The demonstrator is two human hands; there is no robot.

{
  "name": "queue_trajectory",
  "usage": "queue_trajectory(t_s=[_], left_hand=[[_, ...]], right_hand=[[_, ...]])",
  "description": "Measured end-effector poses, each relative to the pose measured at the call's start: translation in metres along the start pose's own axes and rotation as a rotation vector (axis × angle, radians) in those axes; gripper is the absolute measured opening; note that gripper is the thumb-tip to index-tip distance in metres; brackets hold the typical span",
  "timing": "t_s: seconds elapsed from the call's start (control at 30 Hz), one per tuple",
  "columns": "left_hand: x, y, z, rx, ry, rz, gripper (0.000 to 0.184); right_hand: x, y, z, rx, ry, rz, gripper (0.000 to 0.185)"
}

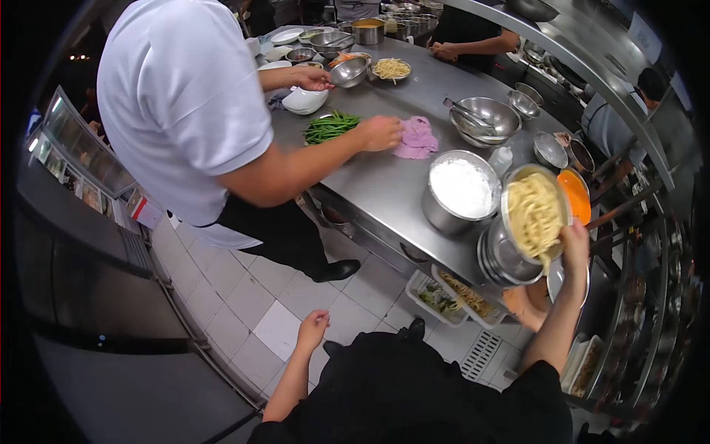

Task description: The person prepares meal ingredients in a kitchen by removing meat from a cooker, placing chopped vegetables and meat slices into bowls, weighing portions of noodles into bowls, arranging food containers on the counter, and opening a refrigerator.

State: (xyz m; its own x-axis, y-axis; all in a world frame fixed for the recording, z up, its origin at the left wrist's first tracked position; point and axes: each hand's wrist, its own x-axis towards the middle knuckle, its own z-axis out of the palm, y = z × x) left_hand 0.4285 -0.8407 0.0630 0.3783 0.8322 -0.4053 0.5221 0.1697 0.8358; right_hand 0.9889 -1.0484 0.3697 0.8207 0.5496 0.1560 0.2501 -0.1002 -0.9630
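At the right end of the steel counter, my right hand [575,240] is closed on the rim of a metal bowl [510,203]. The bowl tilts towards me and holds pale yellow strips [534,214], perhaps pasta or cut fries, some hanging over its edge. Beneath it are stacked metal bowls [494,259]. Beside it stand a metal pot of white powder or cream [462,186] and an orange piece [575,196] I cannot identify. Low over the floor, away from the counter, my left hand [314,329] has curled fingers with nothing visible in them.
To the left stands a co-worker in a white shirt [188,103], one hand on a metal bowl [349,72], the other by a pink cloth [418,138]. Green beans [331,127] lie on the counter [355,181]. White baskets [436,297] sit below. Other people work behind.
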Motion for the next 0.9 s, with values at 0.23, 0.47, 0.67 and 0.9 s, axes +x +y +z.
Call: queue_trajectory(t_s=[0.23, 0.47, 0.67, 0.9], left_hand=[[0.079, 0.150, -0.091, -0.126, -0.063, 0.324, 0.021], [0.184, 0.248, -0.096, -0.156, -0.176, 0.366, 0.025], [0.238, 0.192, -0.127, -0.139, -0.180, 0.228, 0.027], [0.189, -0.073, -0.178, 0.169, -0.047, -0.354, 0.045]], right_hand=[[-0.117, 0.038, 0.209, 0.018, -0.226, 0.367, 0.004], [-0.069, 0.065, 0.331, 0.221, -0.136, 0.527, 0.008], [0.037, 0.115, 0.401, 0.559, 0.086, 0.452, 0.019], [0.051, 0.070, 0.449, 0.718, -0.114, 0.559, 0.021]])
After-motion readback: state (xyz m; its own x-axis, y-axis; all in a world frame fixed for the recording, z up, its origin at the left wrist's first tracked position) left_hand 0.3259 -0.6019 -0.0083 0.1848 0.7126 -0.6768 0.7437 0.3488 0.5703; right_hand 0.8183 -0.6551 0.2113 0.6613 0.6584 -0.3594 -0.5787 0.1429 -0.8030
